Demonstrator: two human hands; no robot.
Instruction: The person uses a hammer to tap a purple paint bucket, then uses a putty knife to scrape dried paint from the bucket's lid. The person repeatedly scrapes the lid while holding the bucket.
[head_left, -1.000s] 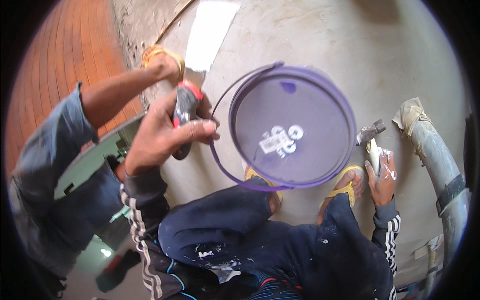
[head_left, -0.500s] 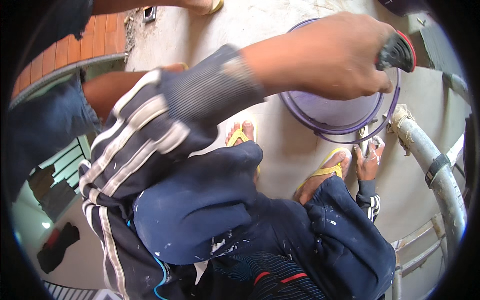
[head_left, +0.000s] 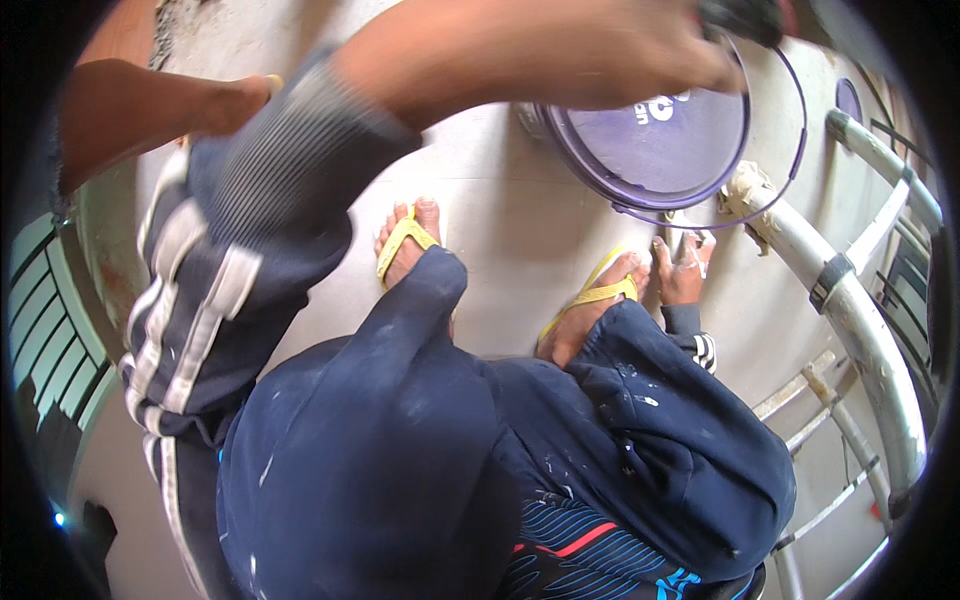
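My left hand [head_left: 610, 50] reaches across at the top, blurred, its fingers closed around a tool with a black and red handle [head_left: 745, 18]. The tool's far end is cut off or unclear. Under that hand stands a purple bucket [head_left: 650, 160] with its lid on; its thin purple bail [head_left: 803, 125] hangs out to the right. Low beside my right foot is my right hand [head_left: 684, 268], smeared with white. Its fingers are bent around something pale below the bucket's rim, too small to name.
My feet in yellow flip-flops [head_left: 405, 240] are planted on the pale floor [head_left: 500, 270]. A paint-stained metal pipe frame [head_left: 875, 340] stands at right, its near pipe end wrapped in rag [head_left: 750, 195]. Another person's bare leg [head_left: 150, 115] enters at the upper left.
The view has shifted, so the bucket and my feet sit further left and higher. My left hand, with the black and red tool, is now at the top edge. My right hand stays low.
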